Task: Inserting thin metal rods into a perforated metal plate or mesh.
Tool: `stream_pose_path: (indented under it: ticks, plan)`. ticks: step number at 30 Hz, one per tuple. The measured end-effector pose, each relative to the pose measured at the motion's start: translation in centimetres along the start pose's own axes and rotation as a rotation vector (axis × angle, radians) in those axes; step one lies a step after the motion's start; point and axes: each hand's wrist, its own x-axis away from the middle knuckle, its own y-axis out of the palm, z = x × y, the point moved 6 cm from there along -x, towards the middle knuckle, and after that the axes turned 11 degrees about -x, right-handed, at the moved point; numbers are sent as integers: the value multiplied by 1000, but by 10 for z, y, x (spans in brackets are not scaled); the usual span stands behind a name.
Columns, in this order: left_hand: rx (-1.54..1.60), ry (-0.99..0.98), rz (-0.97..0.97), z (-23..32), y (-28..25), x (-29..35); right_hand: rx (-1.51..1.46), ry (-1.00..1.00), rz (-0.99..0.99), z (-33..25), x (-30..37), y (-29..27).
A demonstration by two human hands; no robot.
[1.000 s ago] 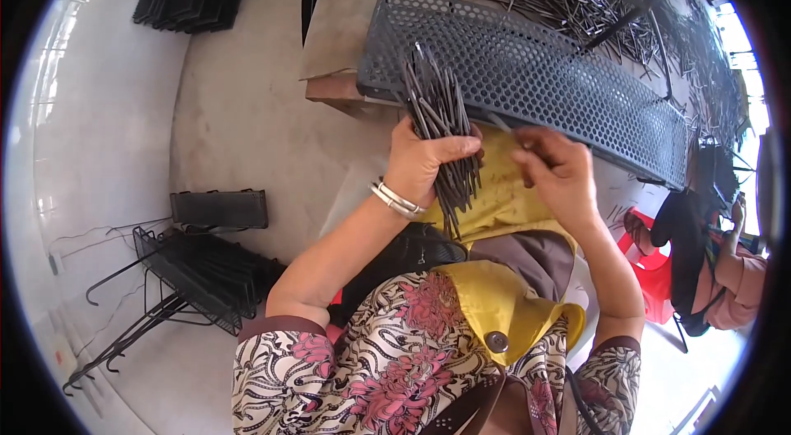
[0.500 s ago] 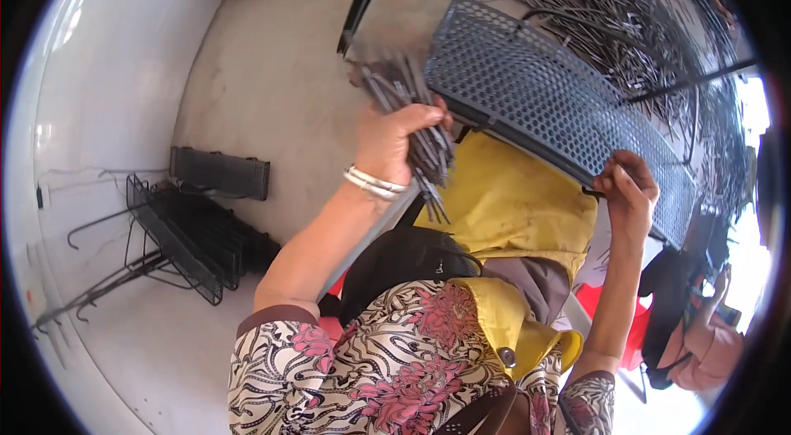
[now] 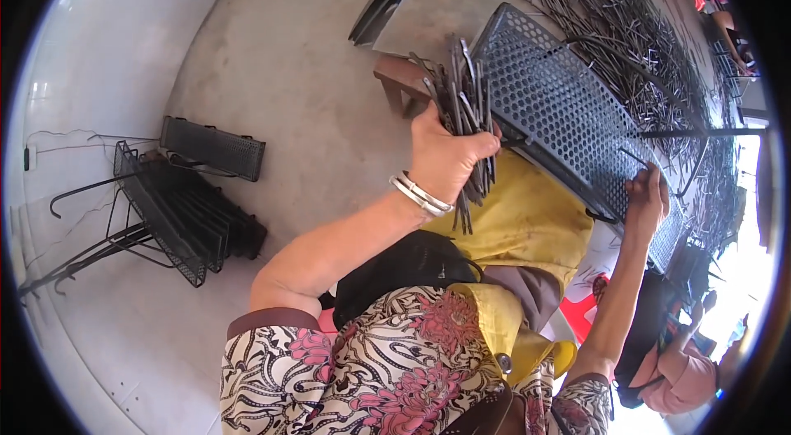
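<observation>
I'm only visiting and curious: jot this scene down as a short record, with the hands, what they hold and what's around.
Left hand: gripping a bundle of thin dark rods
Right hand: fingertips on a single thin dark rod, seen against the tray
In front: dark perforated tray, slanting down toward the right
Beyond the tray: heap of loose dark rods
Lap: yellow cloth
Floor, left: dark mesh racks, grouped together

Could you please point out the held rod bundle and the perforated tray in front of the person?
Held rod bundle (image 3: 468, 101): head view, on the rods' upper part.
Perforated tray (image 3: 568, 115): head view, on its bare mesh floor.
</observation>
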Motion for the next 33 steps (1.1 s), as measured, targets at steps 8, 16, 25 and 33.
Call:
stream_pose_path:
  ticks: [8,16,25,33]
  plan:
    - [-57,25,-5,-18,20,4,-97,-4,54,-6,-4,-34]
    - [-14,-119,-99,-29,41,12,-143,89,-13,-20,-14,-52]
    - [-46,-134,-380,-27,88,23,84,-104,-40,-11,10,51]
    - [-145,-194,-350,-53,80,8,142,-415,-169,-11,-6,134]
